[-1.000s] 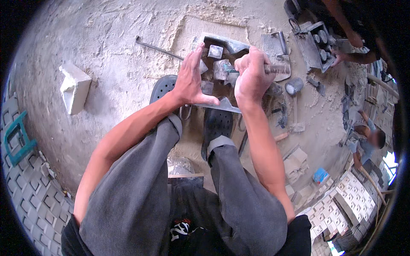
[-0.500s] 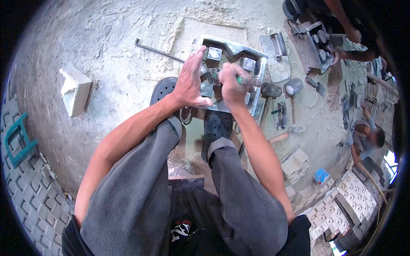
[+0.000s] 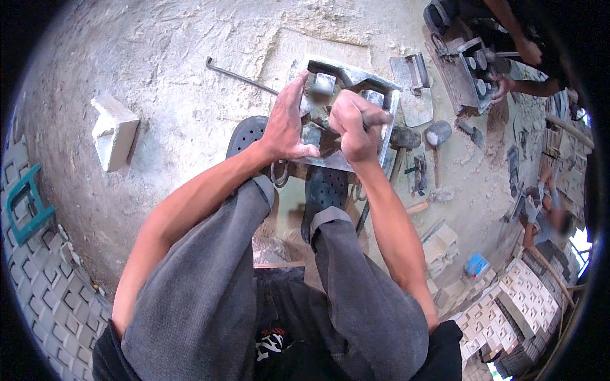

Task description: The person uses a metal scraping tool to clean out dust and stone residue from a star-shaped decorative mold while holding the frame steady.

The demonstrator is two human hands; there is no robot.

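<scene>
Between my feet sits a square metal mould [image 3: 389, 120] with raised blocks inside, one a pale cube [image 3: 323, 83]. My left hand [image 3: 289, 124] is held flat over its left side, fingers stretched together and thumb out, holding nothing. Over the middle of the mould, my right hand [image 3: 357, 127] is closed round a short-handled tool [image 3: 377, 118]. The handle's end sticks out to the right of my fist. The tool's working end is blurred and partly hidden, so I cannot tell its kind.
A bent metal rod [image 3: 238, 77] lies left of the mould; a trowel [image 3: 412, 89] and a mallet [image 3: 438, 134] lie right. A pale cast block [image 3: 113, 132] stands at left. At far right, a co-worker's hand [image 3: 505, 87] touches another mould [image 3: 454, 79]. Patterned tiles [image 3: 492, 327] are stacked lower right.
My right hand has shifted slightly right and turned, so the tool's handle sits differently in the fist. My left hand stays nearly in place. At far right, the distant person's arms have moved.
</scene>
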